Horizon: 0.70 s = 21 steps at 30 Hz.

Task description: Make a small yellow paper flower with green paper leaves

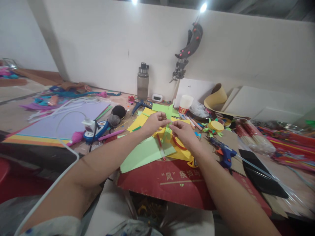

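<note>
My left hand and my right hand meet over the middle of the worktable. Between them is a light green paper cutout, with one strip standing up above the fingers and another hanging below. Both hands pinch it near its centre, thumbs and forefingers almost touching. Under the hands lie yellow paper, a pale green sheet and a red pen. Yellow-handled scissors rest partly hidden by my right forearm. Small details of the pinched centre are covered by my fingertips.
A blue glue gun lies at the right, near a round yellow-and-green paper piece. Behind stand a grey bottle and a paper cup. At left are a blue power strip, a white cable and purple sheets.
</note>
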Each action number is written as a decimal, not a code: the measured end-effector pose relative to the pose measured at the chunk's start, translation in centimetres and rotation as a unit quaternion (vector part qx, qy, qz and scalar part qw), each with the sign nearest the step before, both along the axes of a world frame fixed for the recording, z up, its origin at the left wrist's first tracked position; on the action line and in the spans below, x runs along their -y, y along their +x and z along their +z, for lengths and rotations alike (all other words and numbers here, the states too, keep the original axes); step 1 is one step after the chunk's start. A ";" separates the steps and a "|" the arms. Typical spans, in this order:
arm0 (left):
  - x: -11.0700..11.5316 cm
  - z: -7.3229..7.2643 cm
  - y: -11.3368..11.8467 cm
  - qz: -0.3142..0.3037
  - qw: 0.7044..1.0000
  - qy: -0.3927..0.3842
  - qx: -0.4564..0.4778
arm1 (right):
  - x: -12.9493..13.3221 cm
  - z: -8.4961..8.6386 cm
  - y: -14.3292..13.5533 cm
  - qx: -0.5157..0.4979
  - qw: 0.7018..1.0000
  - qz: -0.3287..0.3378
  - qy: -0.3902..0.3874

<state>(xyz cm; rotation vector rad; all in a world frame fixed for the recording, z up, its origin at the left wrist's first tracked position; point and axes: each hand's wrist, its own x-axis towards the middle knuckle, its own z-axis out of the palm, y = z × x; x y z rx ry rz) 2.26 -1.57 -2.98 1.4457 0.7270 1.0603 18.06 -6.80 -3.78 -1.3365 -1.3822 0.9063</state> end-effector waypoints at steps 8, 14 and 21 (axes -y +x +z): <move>0.3 0.1 -0.2 0.011 1.000 -0.003 -0.025 | 0.2 0.1 0.0 0.007 1.000 -0.009 -0.009; 0.3 0.2 -0.1 0.011 1.000 0.008 -0.026 | 0.3 0.2 -0.1 -0.020 1.000 -0.008 -0.010; 0.5 0.6 -0.1 0.017 1.000 0.020 -0.005 | 0.3 0.2 -0.3 -0.068 0.998 -0.003 -0.008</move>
